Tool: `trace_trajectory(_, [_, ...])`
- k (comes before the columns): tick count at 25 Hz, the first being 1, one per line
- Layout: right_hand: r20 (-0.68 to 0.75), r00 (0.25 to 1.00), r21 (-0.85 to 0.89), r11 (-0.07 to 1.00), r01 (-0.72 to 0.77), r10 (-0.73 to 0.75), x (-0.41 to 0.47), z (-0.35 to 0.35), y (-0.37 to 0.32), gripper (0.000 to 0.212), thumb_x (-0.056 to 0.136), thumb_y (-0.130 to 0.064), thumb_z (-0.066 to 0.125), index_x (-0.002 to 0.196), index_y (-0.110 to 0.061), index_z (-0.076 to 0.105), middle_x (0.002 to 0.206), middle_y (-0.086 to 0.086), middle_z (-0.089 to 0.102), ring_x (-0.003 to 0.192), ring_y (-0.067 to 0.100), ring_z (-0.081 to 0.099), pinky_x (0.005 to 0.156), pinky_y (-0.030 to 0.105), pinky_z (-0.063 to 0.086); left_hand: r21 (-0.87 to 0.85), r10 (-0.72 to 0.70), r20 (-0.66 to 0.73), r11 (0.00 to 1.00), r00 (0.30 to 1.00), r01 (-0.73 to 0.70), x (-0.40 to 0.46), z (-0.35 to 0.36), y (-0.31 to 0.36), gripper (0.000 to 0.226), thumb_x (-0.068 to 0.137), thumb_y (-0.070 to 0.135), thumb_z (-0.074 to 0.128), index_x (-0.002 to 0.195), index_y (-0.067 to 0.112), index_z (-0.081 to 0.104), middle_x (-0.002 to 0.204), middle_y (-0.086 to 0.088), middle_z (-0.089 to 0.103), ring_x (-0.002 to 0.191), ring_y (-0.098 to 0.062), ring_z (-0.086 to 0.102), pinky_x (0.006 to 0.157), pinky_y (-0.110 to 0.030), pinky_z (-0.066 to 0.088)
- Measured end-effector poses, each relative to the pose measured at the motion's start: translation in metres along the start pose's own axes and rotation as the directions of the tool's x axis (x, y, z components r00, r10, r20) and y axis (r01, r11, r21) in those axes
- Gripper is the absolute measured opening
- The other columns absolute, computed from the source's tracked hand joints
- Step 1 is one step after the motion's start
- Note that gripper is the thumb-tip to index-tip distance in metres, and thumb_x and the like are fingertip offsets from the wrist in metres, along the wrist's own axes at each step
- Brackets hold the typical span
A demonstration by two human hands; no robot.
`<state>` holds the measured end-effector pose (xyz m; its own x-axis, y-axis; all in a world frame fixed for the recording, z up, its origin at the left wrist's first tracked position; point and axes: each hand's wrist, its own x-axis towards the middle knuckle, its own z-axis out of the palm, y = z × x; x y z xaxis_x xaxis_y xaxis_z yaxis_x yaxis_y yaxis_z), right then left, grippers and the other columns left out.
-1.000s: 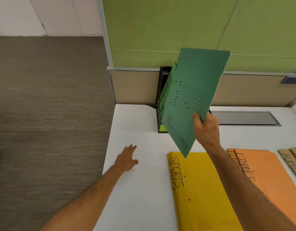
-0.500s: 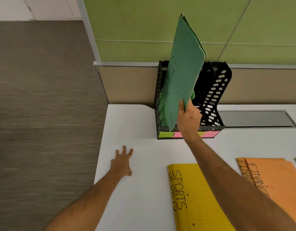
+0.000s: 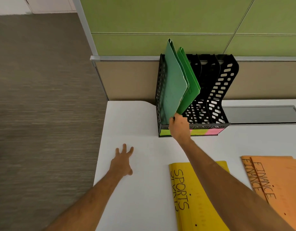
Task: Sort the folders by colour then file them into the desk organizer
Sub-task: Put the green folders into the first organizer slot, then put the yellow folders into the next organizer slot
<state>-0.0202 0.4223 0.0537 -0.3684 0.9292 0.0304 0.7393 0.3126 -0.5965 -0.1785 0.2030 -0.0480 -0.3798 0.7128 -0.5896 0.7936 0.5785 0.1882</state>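
Yellow folders (image 3: pixel 199 197) read "SPORTS", orange ones (image 3: pixel 275 182) "FINANCE", both flat on the white counter (image 3: pixel 144 189). The green folder (image 3: pixel 174 84), mid-air a second ago, now stands in the black organizer's (image 3: pixel 215 90) leftmost slot, right hand (image 3: pixel 179 126) pinching its corner. Left hand (image 3: pixel 122 161) lies spread, empty.

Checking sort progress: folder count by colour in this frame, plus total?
Green folders: 2, standing in the organizer's leftmost slot
Yellow folders: 2, both marked SPORTS, stacked on the desk
Orange folders: 2, both marked FINANCE, stacked
Total: 6
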Motion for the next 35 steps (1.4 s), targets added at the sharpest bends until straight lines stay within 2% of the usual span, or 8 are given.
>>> trace_trajectory(5, [-0.044, 0.998, 0.181, 0.982, 0.045, -0.038, -0.063, -0.033, 0.024, 0.032, 0.097, -0.010, 0.051, 0.126, -0.009, 0.064, 0.069, 0.005, 0.065, 0.061, 0.023, 0.055, 0.060, 0.031, 0.046, -0.029, 0.045, -0.040, 0.998, 0.998, -0.047, -0.027, 0.010, 0.000, 0.100, 0.090, 0.024, 0.074, 0.161, 0.031, 0.004, 0.169, 0.000, -0.014, 0.155, -0.030, -0.007, 0.117, -0.046, 0.033])
trace_trajectory(8, [0.023, 1.000, 0.196, 0.980, -0.018, 0.014, -0.140, -0.051, 0.063, 0.032, 0.099, -0.011, 0.053, 0.129, -0.009, 0.063, 0.089, 0.007, 0.075, 0.082, 0.019, 0.068, 0.078, 0.033, 0.055, -0.025, 0.099, -0.087, 0.995, 0.991, -0.101, -0.063, 0.031, 0.014, 0.084, 0.096, 0.035, 0.064, 0.161, 0.028, 0.012, 0.170, -0.002, 0.000, 0.156, -0.028, 0.002, 0.123, -0.043, 0.020])
trace_trajectory(13, [0.105, 0.990, 0.159, 0.981, -0.114, 0.098, -0.261, -0.074, 0.136, 0.034, 0.098, -0.012, 0.060, 0.131, -0.008, 0.062, 0.107, 0.009, 0.075, 0.101, 0.026, 0.071, 0.088, 0.040, 0.057, -0.171, 0.179, -0.164, 0.963, 0.970, -0.206, -0.128, 0.070, 0.061, 0.073, 0.098, 0.039, 0.060, 0.159, 0.029, 0.022, 0.168, 0.000, 0.015, 0.155, -0.021, 0.014, 0.124, -0.037, 0.014])
trace_trajectory(17, [0.172, 0.972, 0.068, 0.982, -0.175, 0.161, -0.322, -0.099, 0.181, 0.039, 0.098, -0.017, 0.060, 0.137, -0.016, 0.059, 0.123, 0.005, 0.069, 0.092, 0.024, 0.069, 0.087, 0.040, 0.054, -0.288, 0.211, -0.152, 0.925, 0.966, -0.247, -0.163, 0.105, 0.095, 0.072, 0.095, 0.039, 0.063, 0.157, 0.030, 0.029, 0.165, 0.003, 0.025, 0.152, -0.019, 0.024, 0.121, -0.034, 0.020])
trace_trajectory(21, [0.220, 0.956, -0.017, 0.981, -0.194, 0.193, -0.338, -0.126, 0.215, 0.042, 0.100, -0.021, 0.057, 0.142, -0.019, 0.054, 0.130, 0.001, 0.063, 0.076, 0.022, 0.064, 0.082, 0.036, 0.051, -0.396, 0.198, -0.125, 0.889, 0.972, -0.232, -0.189, 0.137, 0.126, 0.073, 0.093, 0.042, 0.067, 0.156, 0.029, 0.033, 0.161, 0.004, 0.035, 0.147, -0.017, 0.033, 0.119, -0.034, 0.028])
trace_trajectory(24, [0.252, 0.951, -0.030, 0.984, -0.178, 0.180, -0.332, -0.141, 0.238, 0.044, 0.100, -0.020, 0.057, 0.144, -0.017, 0.051, 0.139, 0.004, 0.059, 0.102, 0.024, 0.064, 0.097, 0.036, 0.048, -0.452, 0.154, -0.131, 0.870, 0.979, -0.197, -0.201, 0.148, 0.149, 0.076, 0.090, 0.044, 0.070, 0.155, 0.027, 0.035, 0.157, 0.003, 0.042, 0.144, -0.018, 0.039, 0.116, -0.035, 0.032])
trace_trajectory(28, [0.403, 0.889, -0.062, 0.976, -0.208, 0.215, -0.324, -0.158, 0.271, 0.055, 0.098, -0.020, 0.060, 0.149, -0.012, 0.040, 0.153, 0.009, 0.043, 0.140, 0.027, 0.042, 0.115, 0.037, 0.035, -0.547, 0.049, -0.109, 0.831, 0.993, -0.101, -0.218, 0.153, 0.179, 0.073, 0.089, 0.038, 0.073, 0.152, 0.023, 0.039, 0.152, -0.002, 0.048, 0.138, -0.023, 0.047, 0.112, -0.039, 0.040])
trace_trajectory(35, [0.571, 0.780, -0.021, 0.955, -0.296, 0.255, -0.318, -0.162, 0.307, 0.067, 0.095, -0.020, 0.063, 0.153, -0.010, 0.031, 0.154, 0.014, 0.039, 0.137, 0.031, 0.044, 0.111, 0.043, 0.040, -0.669, -0.088, -0.095, 0.743, 0.992, 0.002, -0.230, 0.167, 0.214, 0.071, 0.089, 0.025, 0.074, 0.150, 0.017, 0.039, 0.143, -0.008, 0.054, 0.124, -0.027, 0.057, 0.103, -0.043, 0.049])
